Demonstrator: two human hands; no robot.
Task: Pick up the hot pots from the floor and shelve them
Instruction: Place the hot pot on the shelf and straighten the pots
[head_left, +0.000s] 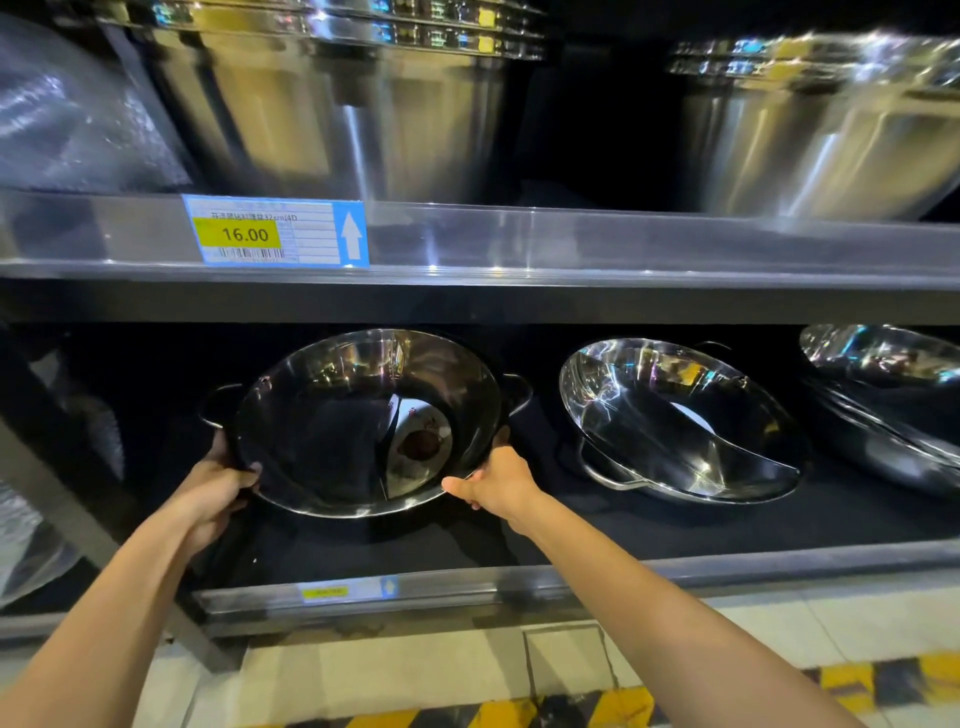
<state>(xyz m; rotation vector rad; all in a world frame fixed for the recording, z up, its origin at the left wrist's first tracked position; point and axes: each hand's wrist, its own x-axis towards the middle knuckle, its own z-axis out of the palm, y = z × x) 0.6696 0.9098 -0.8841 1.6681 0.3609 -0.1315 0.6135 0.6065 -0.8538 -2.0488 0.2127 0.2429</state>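
A shiny steel hot pot (332, 415) with a centre divider and two loop handles is tilted up inside the lower shelf bay, its open side facing me. My left hand (221, 480) grips its lower left rim. My right hand (496, 480) grips its lower right rim. The pot's bottom edge hangs just above the dark shelf floor (597, 525). Another divided hot pot (675, 421) leans tilted to its right, apart from it. Further stacked pots (883, 395) lean at the far right.
The upper shelf (571, 244) carries large steel basins (337, 104) and a price tag reading 16.00 (275, 231). A dark shelf post (67, 499) stands left, with plastic-wrapped goods beside it. Tiled floor with yellow-black hazard tape (571, 709) lies below.
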